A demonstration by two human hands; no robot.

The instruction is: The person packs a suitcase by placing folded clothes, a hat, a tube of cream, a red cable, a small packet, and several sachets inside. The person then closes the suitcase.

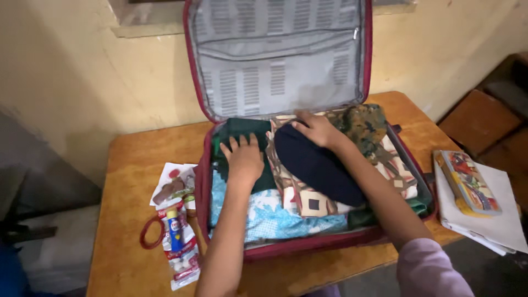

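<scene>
An open dark red suitcase [201, 181] lies on a wooden table, its grey-lined lid [278, 55] leaning against the wall. It is full of folded clothes. My left hand [243, 157] presses flat on a dark green garment [242, 131] at the back left of the case. My right hand [314, 128] rests on a patterned beige cloth [308, 201], just above a dark navy bundle [319, 165] lying across it. A light blue printed fabric [269, 217] fills the front. A camouflage-like cloth [363, 124] sits at the back right.
Left of the suitcase lie a clear packet with a small tube [177, 242], a red ring [149, 234] and a printed pouch [175, 184]. On the right, a colourful pencil box [469, 181] sits on white papers [495, 220]. The wooden table [132, 165] stands against a yellow wall.
</scene>
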